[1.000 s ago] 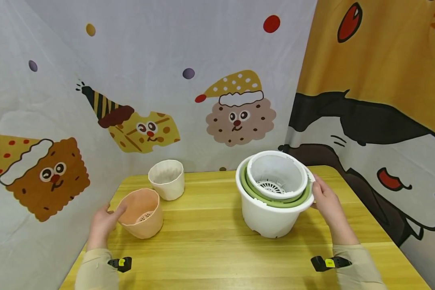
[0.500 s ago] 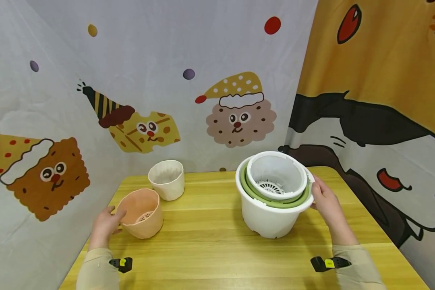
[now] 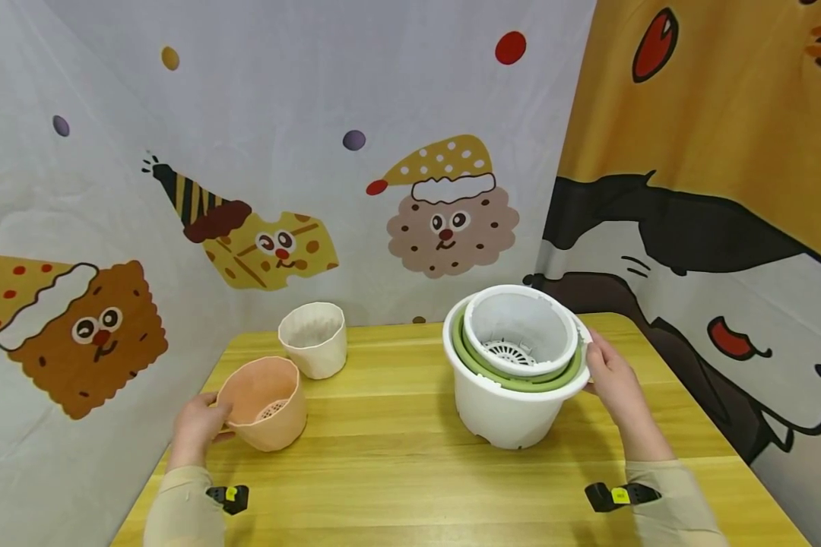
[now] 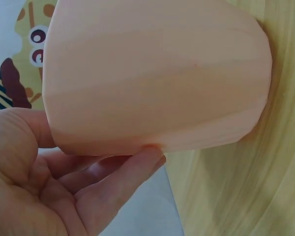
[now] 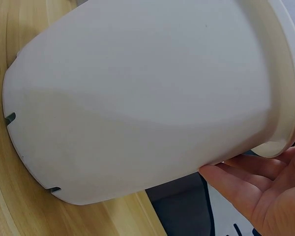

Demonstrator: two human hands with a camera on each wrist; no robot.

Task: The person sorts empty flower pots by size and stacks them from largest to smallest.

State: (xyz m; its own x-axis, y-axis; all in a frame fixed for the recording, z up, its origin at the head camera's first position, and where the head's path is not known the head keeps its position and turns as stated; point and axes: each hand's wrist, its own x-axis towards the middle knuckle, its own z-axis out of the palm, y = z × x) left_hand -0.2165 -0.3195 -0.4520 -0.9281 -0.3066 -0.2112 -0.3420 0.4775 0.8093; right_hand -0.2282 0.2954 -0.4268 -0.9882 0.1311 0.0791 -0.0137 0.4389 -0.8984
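Note:
A peach flowerpot (image 3: 267, 414) with a perforated bottom stands on the left of the table. My left hand (image 3: 198, 428) holds it at its left rim, thumb (image 4: 32, 123) at the edge and fingertips (image 4: 150, 152) against the outer wall. On the right is a large white flowerpot (image 3: 506, 418). Nested in it are a green pot (image 3: 461, 346) and a smaller white pot (image 3: 520, 327) with a slotted bottom. My right hand (image 3: 617, 380) grips the big pot's right rim, fingers (image 5: 231, 189) underneath it. Notches show along that pot's base in the right wrist view.
Behind the peach flowerpot stands a cream flowerpot (image 3: 315, 349) with a faceted wall. The wooden table (image 3: 397, 471) reaches back to a printed cloth curtain (image 3: 301, 114), and another curtain (image 3: 739, 304) hangs along the right side.
The left hand's thumb came away from inside the peach pot's rim, then the hand took hold of the rim again. The right hand and the pots look unmoved.

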